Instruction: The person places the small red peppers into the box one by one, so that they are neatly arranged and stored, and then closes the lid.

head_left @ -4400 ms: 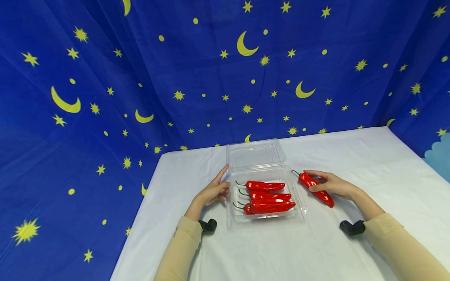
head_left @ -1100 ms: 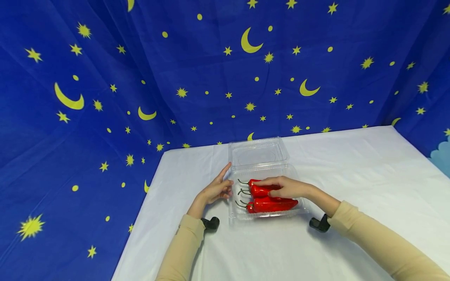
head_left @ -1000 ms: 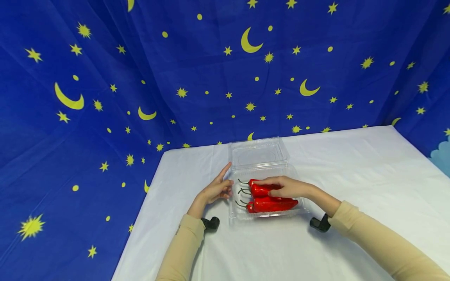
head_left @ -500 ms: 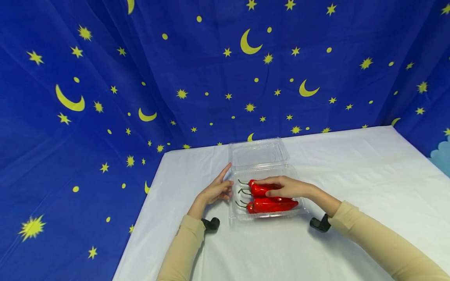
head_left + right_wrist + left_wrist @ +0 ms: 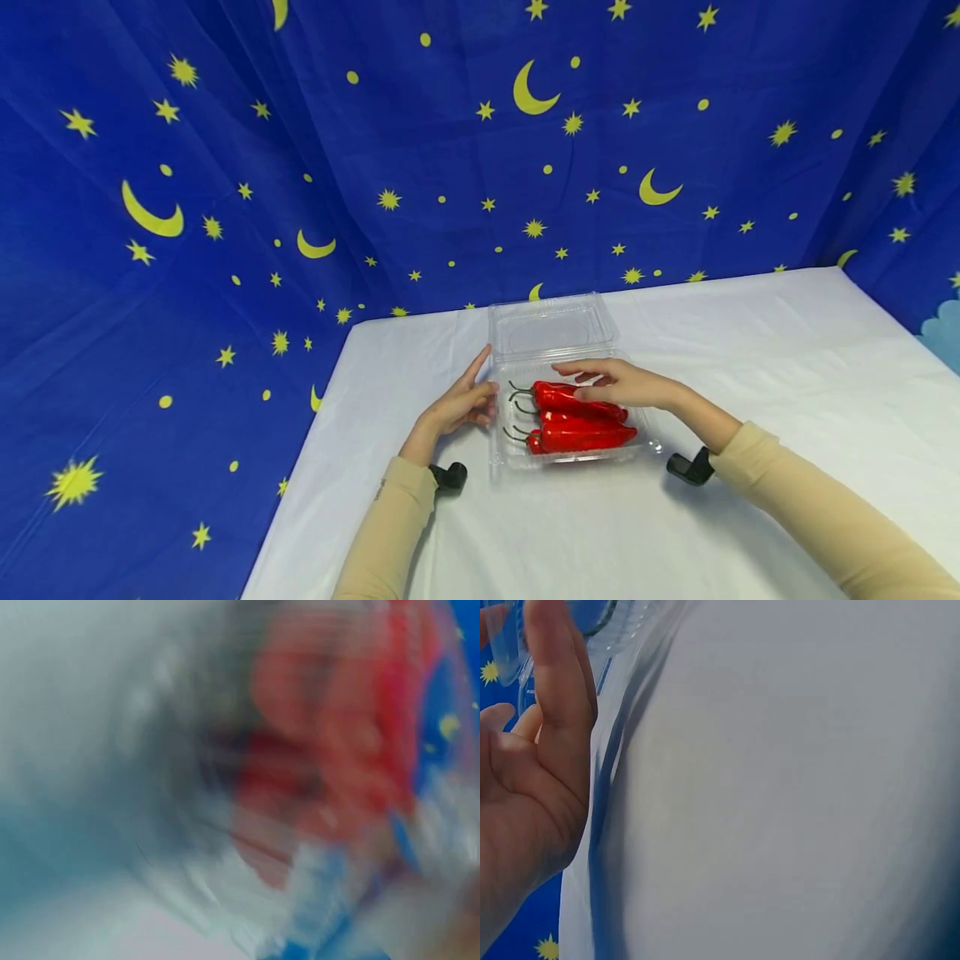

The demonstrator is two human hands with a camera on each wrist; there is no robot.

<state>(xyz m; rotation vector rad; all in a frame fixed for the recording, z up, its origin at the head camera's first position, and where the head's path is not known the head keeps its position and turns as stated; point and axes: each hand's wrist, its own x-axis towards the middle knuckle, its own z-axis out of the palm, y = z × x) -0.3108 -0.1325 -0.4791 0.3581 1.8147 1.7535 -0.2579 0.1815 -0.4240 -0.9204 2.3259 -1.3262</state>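
Note:
Several long red peppers (image 5: 588,434) with thin green stems lie side by side in the base of a clear plastic clamshell box (image 5: 573,457). My left hand (image 5: 455,410) is at the box's left side, index finger extended toward the hinge corner and the other fingers at the wall. In the left wrist view, that hand (image 5: 544,765) shows at the left edge, with only a corner of the box beyond. Over the rearmost pepper (image 5: 558,397) hovers my right hand (image 5: 626,385), its fingers spread loosely and holding nothing. The right wrist view is heavily blurred, with red peppers (image 5: 285,772) filling its middle.
The box's clear lid (image 5: 552,327) lies folded back behind the base. A white cloth covers the table (image 5: 750,358). Behind and to the left hangs a blue curtain (image 5: 450,125) with yellow moons and stars. A black wrist camera (image 5: 690,468) sits under the right sleeve.
The right hand has brought the pepper from the table's right into the box, held it at the rear, then released it and lifted slightly. The left hand stays at the box.

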